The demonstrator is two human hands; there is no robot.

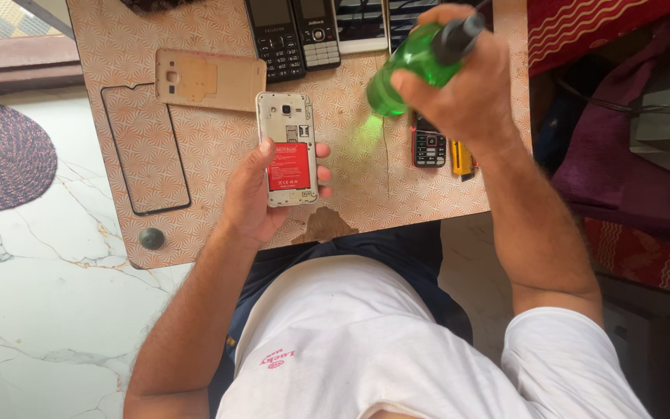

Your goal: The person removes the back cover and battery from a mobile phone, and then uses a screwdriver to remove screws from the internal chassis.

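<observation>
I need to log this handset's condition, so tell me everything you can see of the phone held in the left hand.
The phone is a pale, silvery smartphone with its back cover off, open side up. A red battery fills its lower half; a camera lens and card slots sit above. It is upright in the view, above the patterned table, cradled in the left hand, thumb on one edge, fingertips on the other.

Past the opened smartphone (288, 148), the row of phones (292, 35) gets chopped off by the top edge. The small keypad phone (429, 144) to its right is half buried under the right hand (467, 85). Battery (289, 166) print's too tiny to read.
</observation>
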